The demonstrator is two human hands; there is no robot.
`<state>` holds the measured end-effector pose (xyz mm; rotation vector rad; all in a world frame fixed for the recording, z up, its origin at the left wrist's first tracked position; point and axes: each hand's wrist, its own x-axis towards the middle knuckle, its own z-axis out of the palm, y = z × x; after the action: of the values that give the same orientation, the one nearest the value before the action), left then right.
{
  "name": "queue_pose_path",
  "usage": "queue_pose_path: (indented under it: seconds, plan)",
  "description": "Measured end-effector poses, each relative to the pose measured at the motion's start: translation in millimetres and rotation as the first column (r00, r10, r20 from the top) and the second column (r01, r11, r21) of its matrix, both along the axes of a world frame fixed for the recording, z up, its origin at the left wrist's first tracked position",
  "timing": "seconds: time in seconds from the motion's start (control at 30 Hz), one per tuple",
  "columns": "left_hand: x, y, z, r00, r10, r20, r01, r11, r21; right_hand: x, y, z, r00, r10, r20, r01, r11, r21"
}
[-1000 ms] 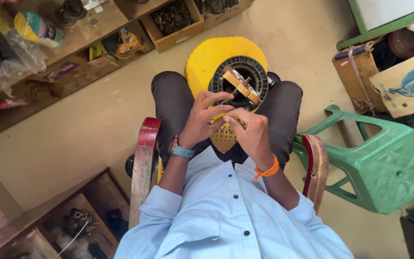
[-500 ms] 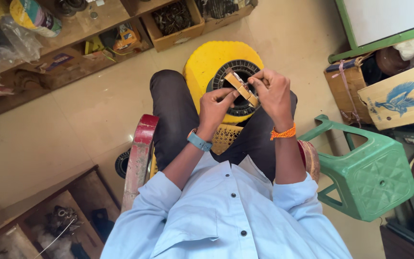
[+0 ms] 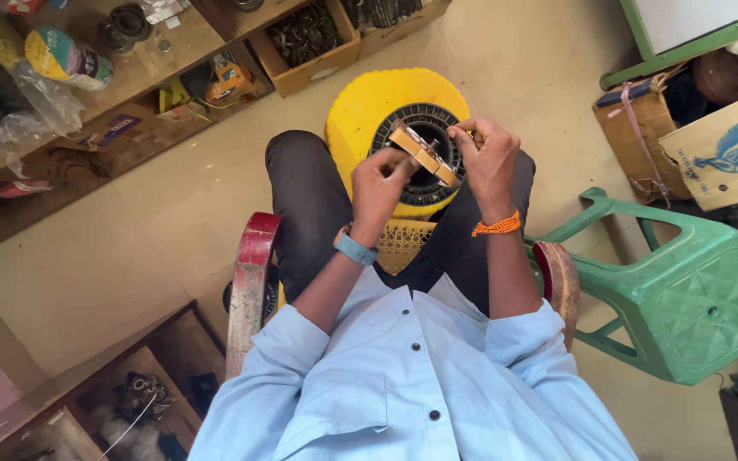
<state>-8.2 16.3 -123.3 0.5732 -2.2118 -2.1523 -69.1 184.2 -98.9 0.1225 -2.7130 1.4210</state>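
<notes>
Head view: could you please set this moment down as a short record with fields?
Left hand: left hand grips the near end of the tan wooden block
Right hand: right hand pinches the block's far end with its fingers
Under the hands: black ribbed ring lying on the yellow stool
Seat: chair with red armrests
To the right: green plastic stool tipped over
Wrists: blue watch, orange thread band

Both hands (image 3: pixel 433 166) grip wooden strip (image 3: pixel 421 154)
</notes>
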Motion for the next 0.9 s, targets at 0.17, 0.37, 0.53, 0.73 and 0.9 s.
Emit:
queue_pose_path:
  seconds: [0.17,0.37,0.53,0.73,0.9]
  plan:
    - [16,-16,51,0.903,-0.078,-0.422,-0.085,0.932,-0.353,4,8,5,0.995,-0.08,0.054,0.077,0.996,0.041]
    - [-56,-55,75,0.546,-0.735,-0.401,0.302,0.62,-0.724,13,28,28,0.982,-0.094,0.165,0.098,0.995,-0.021]
    - [-97,-54,63,0.464,-0.858,-0.222,0.629,0.495,-0.6,27,31,53,0.986,-0.057,0.156,0.071,0.994,-0.082]
    - [-99,-51,50,0.537,-0.837,-0.108,0.69,0.509,-0.515,53,10,71,0.974,0.025,0.224,-0.004,0.995,-0.097]
    - [-95,-49,47,0.514,-0.84,-0.175,0.634,0.51,-0.582,63,-12,79,0.979,0.034,0.199,-0.037,0.999,0.008]
